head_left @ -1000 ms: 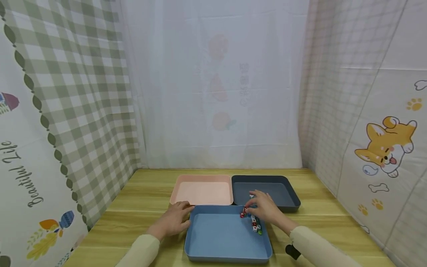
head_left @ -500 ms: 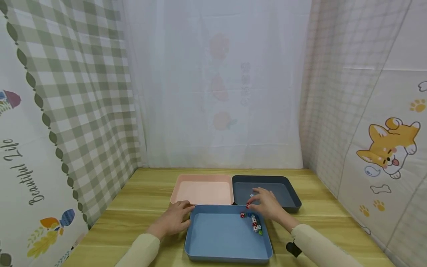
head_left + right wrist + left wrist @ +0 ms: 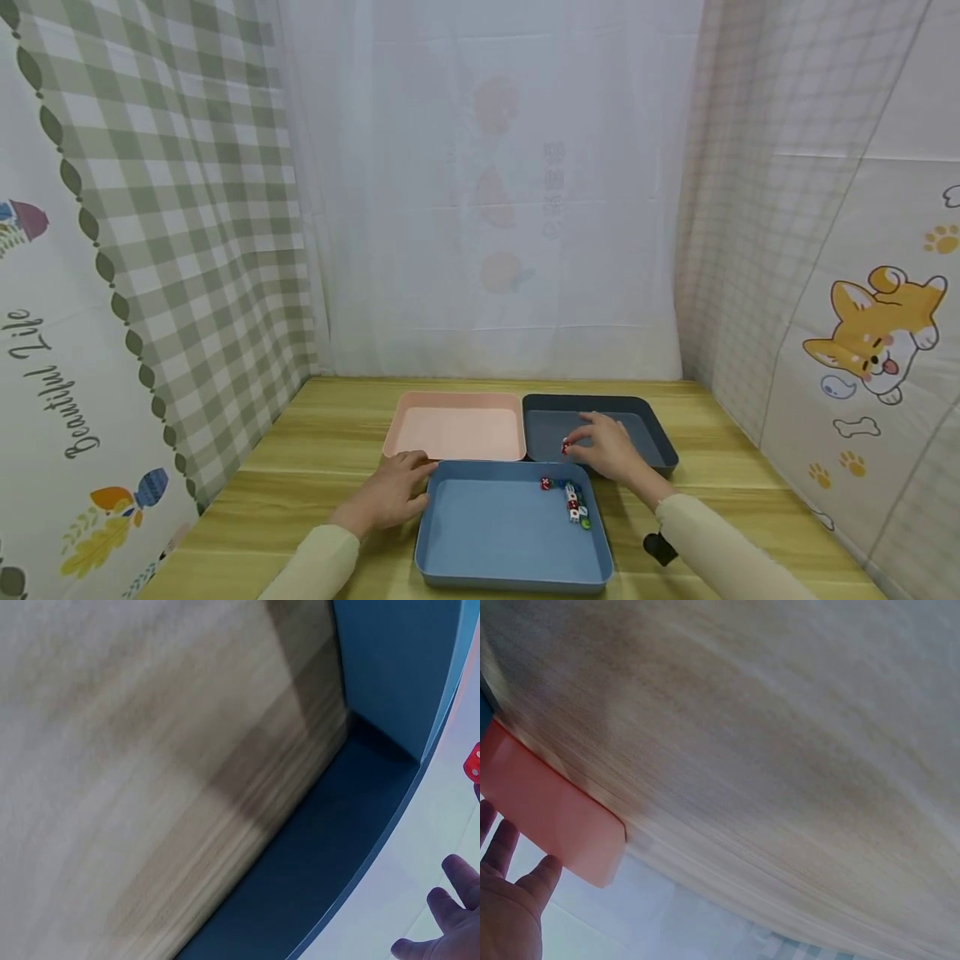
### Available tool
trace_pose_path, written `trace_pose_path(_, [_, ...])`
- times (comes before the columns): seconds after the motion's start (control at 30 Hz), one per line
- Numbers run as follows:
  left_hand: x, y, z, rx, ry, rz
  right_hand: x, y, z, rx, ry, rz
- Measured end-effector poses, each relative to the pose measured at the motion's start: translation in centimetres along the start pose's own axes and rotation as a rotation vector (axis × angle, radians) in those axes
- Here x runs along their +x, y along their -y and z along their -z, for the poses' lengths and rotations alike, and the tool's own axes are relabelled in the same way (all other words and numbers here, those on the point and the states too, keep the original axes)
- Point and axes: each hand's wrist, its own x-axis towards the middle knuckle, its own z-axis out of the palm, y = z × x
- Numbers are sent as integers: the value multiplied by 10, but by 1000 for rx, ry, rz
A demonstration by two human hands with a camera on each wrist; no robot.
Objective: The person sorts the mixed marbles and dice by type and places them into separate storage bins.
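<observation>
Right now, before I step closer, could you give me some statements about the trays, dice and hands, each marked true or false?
1. The right hand pinches a red die. True.
2. The left hand grips a die too. False: it shows no die and is at the left side of the light-blue tray.
3. As the person sees it, the pink tray is left of the navy tray. True.
4. Everything lying in the light-blue tray is white. False: the dice there show red, white and green.
5. The light-blue tray is nearer the person than the pink tray. True.
</observation>
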Motion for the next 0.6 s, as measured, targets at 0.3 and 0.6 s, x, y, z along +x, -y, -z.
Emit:
trace_pose_path(0.3, [0, 0, 0, 0, -8, -11, 6, -13, 6, -16, -38, -15])
trace_pose_path(0.6, [-1, -3, 1, -8, -9, -6, 14, -21, 9, -68, -55, -48])
